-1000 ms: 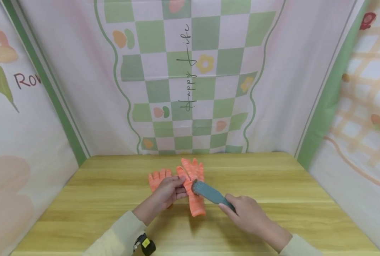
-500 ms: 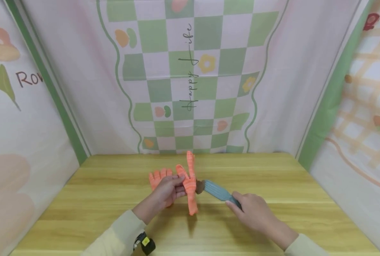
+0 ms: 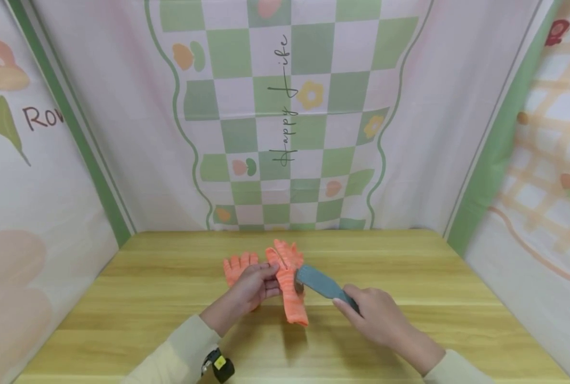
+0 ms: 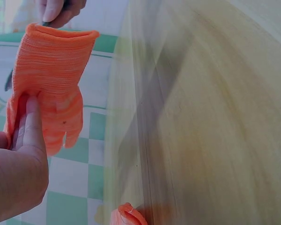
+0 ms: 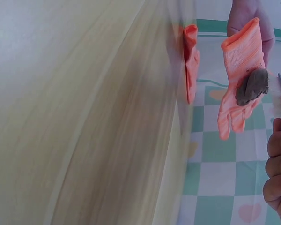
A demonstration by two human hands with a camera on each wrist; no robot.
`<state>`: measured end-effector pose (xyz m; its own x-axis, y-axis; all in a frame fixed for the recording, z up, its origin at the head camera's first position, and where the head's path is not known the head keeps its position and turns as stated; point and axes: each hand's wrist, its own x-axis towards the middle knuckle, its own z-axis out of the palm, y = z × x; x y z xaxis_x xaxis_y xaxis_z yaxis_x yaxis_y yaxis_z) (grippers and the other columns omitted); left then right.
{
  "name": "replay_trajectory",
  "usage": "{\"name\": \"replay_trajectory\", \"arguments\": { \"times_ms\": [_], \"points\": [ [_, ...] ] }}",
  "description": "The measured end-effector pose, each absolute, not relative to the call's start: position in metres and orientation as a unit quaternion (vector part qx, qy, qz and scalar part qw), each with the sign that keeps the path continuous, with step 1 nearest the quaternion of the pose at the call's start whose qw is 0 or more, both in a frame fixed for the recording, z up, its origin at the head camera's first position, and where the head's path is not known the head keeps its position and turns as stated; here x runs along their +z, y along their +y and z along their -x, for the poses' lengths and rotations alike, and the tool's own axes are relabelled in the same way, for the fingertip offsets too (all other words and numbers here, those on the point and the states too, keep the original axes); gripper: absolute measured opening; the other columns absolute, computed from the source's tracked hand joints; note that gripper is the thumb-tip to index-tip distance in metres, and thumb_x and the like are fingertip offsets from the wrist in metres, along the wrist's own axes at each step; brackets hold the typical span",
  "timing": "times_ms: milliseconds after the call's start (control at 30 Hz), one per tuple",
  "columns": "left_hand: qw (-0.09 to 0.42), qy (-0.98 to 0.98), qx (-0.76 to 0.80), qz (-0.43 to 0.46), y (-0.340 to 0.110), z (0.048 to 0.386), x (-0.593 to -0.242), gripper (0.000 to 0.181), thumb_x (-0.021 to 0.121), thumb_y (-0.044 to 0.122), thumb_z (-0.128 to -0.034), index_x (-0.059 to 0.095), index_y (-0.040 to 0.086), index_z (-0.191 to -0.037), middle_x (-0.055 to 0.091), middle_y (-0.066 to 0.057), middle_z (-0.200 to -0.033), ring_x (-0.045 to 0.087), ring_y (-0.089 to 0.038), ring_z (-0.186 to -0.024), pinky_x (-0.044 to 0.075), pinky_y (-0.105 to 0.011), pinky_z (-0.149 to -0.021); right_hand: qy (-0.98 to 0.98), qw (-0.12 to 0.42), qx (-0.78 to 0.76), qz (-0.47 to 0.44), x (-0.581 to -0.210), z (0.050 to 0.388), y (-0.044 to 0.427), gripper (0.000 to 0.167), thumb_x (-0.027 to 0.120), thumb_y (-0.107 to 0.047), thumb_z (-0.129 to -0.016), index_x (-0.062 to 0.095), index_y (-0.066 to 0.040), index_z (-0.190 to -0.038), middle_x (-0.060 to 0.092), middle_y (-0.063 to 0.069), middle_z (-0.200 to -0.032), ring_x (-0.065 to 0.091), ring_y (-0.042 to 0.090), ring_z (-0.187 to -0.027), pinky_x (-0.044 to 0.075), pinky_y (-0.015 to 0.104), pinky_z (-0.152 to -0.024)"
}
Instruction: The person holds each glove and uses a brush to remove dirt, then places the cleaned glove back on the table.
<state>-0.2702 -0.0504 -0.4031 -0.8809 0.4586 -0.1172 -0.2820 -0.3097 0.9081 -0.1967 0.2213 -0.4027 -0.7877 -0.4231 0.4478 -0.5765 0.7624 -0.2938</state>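
The raised orange glove (image 3: 288, 280) is pinched at its left edge by the left hand (image 3: 253, 286); to the glove's right, a blue-green tool (image 3: 320, 282) is gripped by the right hand (image 3: 373, 317). The dark lump (image 5: 253, 87) on the glove is seemingly being scraped, though contact cannot be confirmed; next, steady strokes are called for

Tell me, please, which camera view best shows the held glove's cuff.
The left wrist view: the cuff appears largest, its rim visible. The head view shows it small, from above; the right wrist view, small and tilted.
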Motion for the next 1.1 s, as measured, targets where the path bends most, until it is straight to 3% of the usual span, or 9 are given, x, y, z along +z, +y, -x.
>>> {"name": "replay_trajectory", "arguments": {
  "times_ms": [1100],
  "points": [
    [0.237, 0.538, 0.803, -0.092, -0.051, 0.268, -0.404, 0.016, 0.045, 0.007, -0.1031, 0.056, 0.006, -0.092, 0.067, -0.006, -0.079, 0.067, -0.015, -0.075, 0.058, -0.031, -0.075, -0.921, 0.176, 0.195, -0.289, -0.413, 0.198, 0.222, 0.028, 0.061, -0.028, -0.097, 0.044, -0.022, -0.075, 0.026, -0.018, -0.056, 0.024, -0.004, -0.048, 0.026, 0.017, -0.043]
  ]
}}
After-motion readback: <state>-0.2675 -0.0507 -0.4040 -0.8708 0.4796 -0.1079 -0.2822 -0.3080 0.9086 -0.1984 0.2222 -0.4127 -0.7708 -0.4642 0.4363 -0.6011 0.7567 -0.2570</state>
